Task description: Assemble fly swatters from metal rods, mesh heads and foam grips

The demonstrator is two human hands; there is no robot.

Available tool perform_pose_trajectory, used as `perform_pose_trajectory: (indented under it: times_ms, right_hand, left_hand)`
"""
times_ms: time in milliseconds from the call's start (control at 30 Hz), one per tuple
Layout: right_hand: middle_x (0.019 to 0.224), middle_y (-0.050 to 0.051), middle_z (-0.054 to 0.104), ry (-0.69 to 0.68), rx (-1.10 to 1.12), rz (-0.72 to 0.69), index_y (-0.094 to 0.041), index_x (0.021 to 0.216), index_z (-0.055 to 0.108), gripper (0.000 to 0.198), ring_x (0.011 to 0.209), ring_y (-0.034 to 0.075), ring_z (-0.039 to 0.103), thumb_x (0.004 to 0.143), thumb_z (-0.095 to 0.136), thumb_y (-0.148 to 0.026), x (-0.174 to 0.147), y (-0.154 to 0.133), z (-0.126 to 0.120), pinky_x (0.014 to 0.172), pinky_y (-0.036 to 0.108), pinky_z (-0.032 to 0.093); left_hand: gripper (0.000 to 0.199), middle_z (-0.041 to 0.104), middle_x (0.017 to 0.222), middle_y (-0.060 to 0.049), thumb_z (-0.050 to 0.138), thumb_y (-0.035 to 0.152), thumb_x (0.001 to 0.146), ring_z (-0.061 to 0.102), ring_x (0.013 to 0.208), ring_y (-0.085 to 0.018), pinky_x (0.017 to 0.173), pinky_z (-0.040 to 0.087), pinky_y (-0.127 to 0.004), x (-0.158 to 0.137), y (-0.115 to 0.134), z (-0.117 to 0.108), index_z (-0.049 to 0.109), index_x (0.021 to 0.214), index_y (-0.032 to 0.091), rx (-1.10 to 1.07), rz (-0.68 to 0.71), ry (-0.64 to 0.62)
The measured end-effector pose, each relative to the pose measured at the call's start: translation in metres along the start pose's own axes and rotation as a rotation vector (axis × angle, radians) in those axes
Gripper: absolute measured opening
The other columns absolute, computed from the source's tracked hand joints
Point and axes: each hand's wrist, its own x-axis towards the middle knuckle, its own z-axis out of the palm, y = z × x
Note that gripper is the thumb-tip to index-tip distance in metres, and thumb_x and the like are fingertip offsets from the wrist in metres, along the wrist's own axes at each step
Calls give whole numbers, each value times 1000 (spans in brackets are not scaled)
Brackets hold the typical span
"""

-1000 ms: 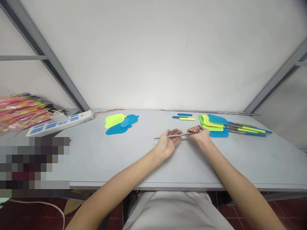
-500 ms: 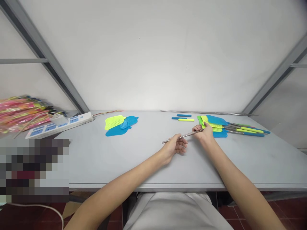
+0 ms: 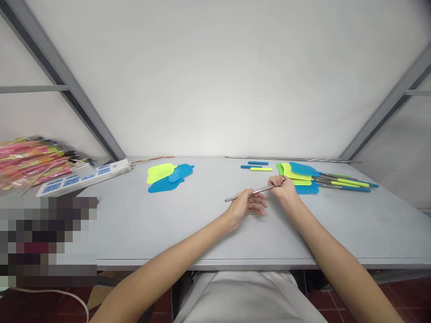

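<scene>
Both hands hold a thin metal rod (image 3: pixel 262 189) above the table, tilted up towards the right. My left hand (image 3: pixel 243 206) pinches it near its left end between thumb and forefinger, the other fingers loosely spread. Closed round the right end, my right hand (image 3: pixel 284 189) covers that tip. Just beyond the right hand lies a pile of fly swatters (image 3: pixel 305 168) with blue and yellow-green heads. Behind the rod are a yellow-green handle grip (image 3: pixel 261 169) and two blue handle grips (image 3: pixel 258 163). Loose swatter heads, one yellow-green (image 3: pixel 161 172) and two blue (image 3: pixel 164 185), overlap at the left.
Long metal rods (image 3: pixel 292 158) lie along the table's back edge by the wall. A white power strip (image 3: pixel 97 172) sits at the left, beside colourful plastic-wrapped packs (image 3: pixel 33 159). Grey frame posts (image 3: pixel 392 105) stand at both sides. The table's front edge (image 3: pixel 256 264) is close to my body.
The rod has slid slightly to the left. My right hand has shifted a little left with its fingers curled further over the rod, and the left hand's free fingers have spread slightly.
</scene>
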Motion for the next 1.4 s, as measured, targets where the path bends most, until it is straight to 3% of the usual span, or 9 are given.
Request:
perform_pose_trajectory:
  times_ms: [367, 767, 1400]
  right_hand:
    - [37, -10, 14, -82, 54, -83, -18, 50, 12, 34, 26, 3, 16, 82, 22, -21, -10, 13, -4, 24, 15, 16]
    - [37, -10, 17, -119, 61, -105, -19, 50, 15, 34, 26, 3, 17, 82, 23, -22, -11, 16, -5, 24, 16, 16]
    - [37, -10, 17, -171, 40, -175, -18, 49, 17, 33, 26, 3, 17, 80, 29, -21, -20, 21, -1, 25, 17, 15]
  left_hand:
    - [29, 57, 61, -5, 31, 25, 77, 52, 50, -12, 58, 38, -24, 3, 0, -9, 55, 72, 10, -257, -120, -53]
    - [25, 55, 59, -4, 33, 22, 75, 51, 49, -11, 55, 37, -22, 4, 3, -12, 54, 70, 9, -366, -201, -16]
    - [19, 53, 61, -2, 36, 20, 75, 49, 50, -10, 56, 37, -24, 5, -1, -16, 51, 70, 10, -503, -247, -107]
